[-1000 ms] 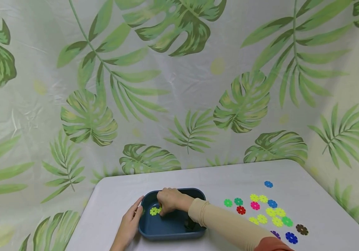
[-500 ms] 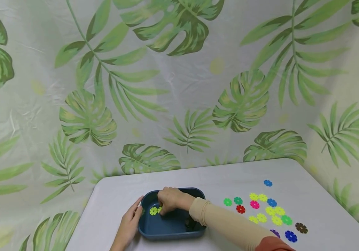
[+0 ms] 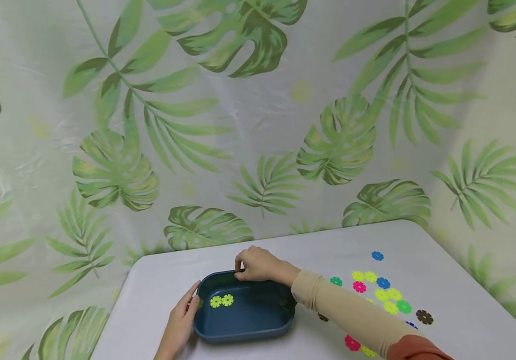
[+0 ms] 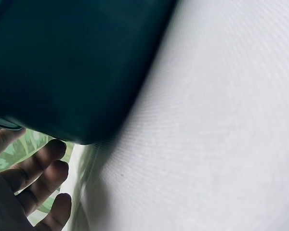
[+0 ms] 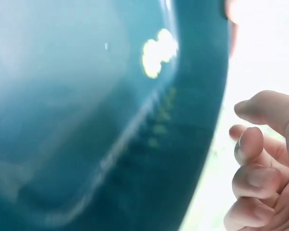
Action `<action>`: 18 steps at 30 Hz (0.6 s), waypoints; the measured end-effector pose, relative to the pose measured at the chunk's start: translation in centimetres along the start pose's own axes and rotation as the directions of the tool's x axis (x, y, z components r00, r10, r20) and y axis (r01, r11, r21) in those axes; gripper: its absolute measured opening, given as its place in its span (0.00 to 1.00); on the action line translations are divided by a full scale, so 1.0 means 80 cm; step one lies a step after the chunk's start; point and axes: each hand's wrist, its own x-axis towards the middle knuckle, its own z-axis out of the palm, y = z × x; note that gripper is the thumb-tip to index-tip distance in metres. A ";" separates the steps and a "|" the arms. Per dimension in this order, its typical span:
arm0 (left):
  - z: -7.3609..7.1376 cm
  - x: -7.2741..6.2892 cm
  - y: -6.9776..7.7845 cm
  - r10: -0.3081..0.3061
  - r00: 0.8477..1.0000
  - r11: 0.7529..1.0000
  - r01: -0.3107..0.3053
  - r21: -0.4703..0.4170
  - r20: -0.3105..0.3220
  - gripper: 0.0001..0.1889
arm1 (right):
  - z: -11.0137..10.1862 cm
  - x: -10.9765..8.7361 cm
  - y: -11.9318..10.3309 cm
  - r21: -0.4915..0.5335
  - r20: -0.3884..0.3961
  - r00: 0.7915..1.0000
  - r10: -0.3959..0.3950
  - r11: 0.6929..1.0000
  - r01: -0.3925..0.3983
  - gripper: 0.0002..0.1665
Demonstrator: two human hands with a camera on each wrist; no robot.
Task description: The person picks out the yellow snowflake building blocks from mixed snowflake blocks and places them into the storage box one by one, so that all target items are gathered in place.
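A dark blue tub [image 3: 244,325] with rounded corners stands on the white table. Two yellow flower-shaped discs [image 3: 221,300] lie side by side on its floor, toward the left. My left hand [image 3: 180,314] rests against the left wall of the tub, fingers extended along it. In the left wrist view its fingers [image 4: 41,166] spread loosely near the tub's rim. Over the back rim hovers my right hand [image 3: 261,265], its thumb and forefinger bent toward each other. The right wrist view shows nothing between the loosely bent fingers [image 5: 259,180], which are apart from the tub wall.
To the right are scattered more flower-shaped discs, among them a blue one [image 3: 377,256], a pink one [image 3: 359,287], a brown one [image 3: 425,317] and several yellow ones. My right forearm [image 3: 343,305] covers part of them. A leaf-patterned curtain [image 3: 258,125] hangs behind the table.
My right hand has come up and back out of the tub to above its rear rim, uncovering both yellow discs. The left hand stays at the tub's left side.
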 end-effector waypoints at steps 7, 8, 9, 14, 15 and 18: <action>-0.003 -0.002 0.000 -0.014 1.000 1.000 0.014 0.002 -0.004 0.27 | -0.048 -0.046 0.039 0.064 -0.109 0.994 0.016 0.998 -0.009 0.05; -0.003 -0.001 0.000 -0.014 1.000 1.000 0.014 0.006 -0.004 0.27 | -0.054 -0.054 0.045 0.076 -0.123 0.992 0.026 0.997 -0.016 0.05; -0.004 -0.001 0.000 -0.018 1.000 1.000 0.018 0.009 -0.004 0.27 | -0.059 -0.061 0.052 0.087 -0.139 0.990 0.034 0.996 -0.022 0.05; -0.002 0.001 0.000 -0.014 1.000 1.000 0.014 0.016 -0.005 0.27 | -0.072 -0.107 0.091 0.149 -0.220 0.970 0.106 0.986 -0.074 0.03; -0.001 0.002 0.000 -0.017 1.000 1.000 0.017 0.012 -0.004 0.27 | -0.073 -0.117 0.100 0.160 -0.232 0.964 0.126 0.983 -0.090 0.04; 0.001 0.001 0.001 -0.018 1.000 1.000 0.018 0.014 0.000 0.27 | -0.072 -0.149 0.127 0.191 -0.252 0.949 0.188 0.971 -0.142 0.05</action>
